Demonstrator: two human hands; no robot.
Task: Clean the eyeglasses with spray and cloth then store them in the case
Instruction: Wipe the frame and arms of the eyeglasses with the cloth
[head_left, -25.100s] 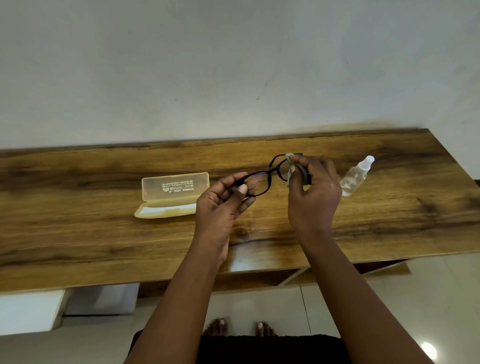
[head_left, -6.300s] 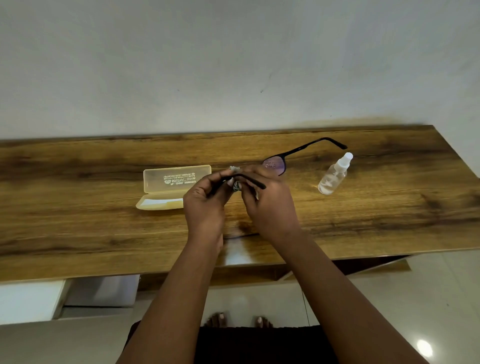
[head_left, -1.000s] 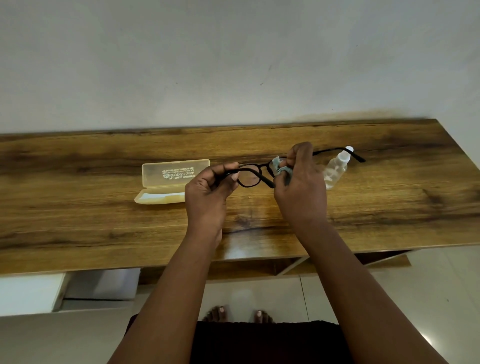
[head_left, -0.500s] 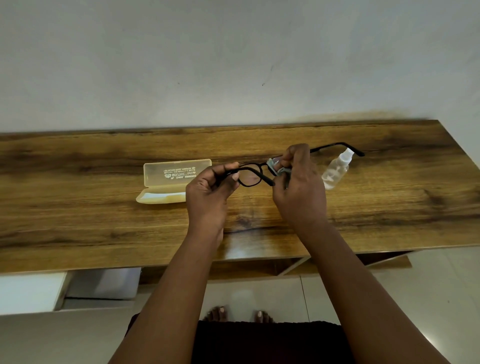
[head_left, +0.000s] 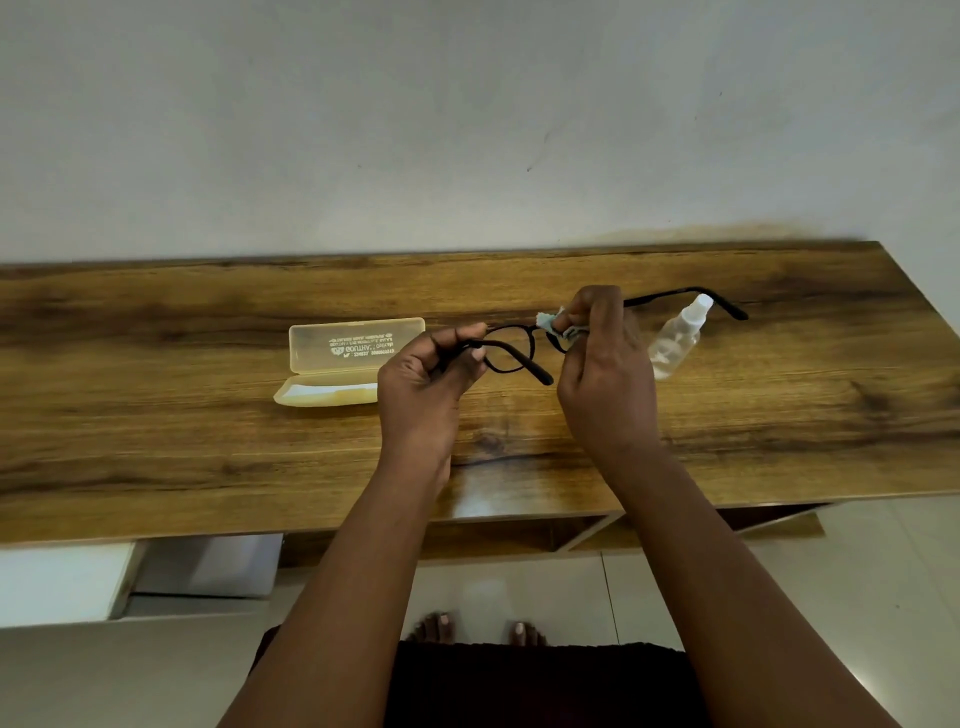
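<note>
Black-framed eyeglasses (head_left: 511, 347) hang above the wooden table, both temples unfolded. My left hand (head_left: 423, 395) pinches the frame's left end near the hinge. My right hand (head_left: 605, 384) presses a small pale blue-grey cloth (head_left: 550, 323) over the right lens, which the cloth and fingers hide. The right temple sticks out past my right hand toward the far right. A translucent yellowish case (head_left: 345, 358) lies open on the table to the left, lid tipped back. A small clear spray bottle (head_left: 678, 338) lies on its side just right of my right hand.
The wooden table (head_left: 156, 441) runs along a plain pale wall. Its front edge is near me, its right end at the far right. Below are a tiled floor, a white box (head_left: 62, 582) at left, and my bare toes.
Over the last second my right hand's fingers with the cloth have shifted slightly on the right lens. The left hand's hold, the case and the bottle are unchanged.
</note>
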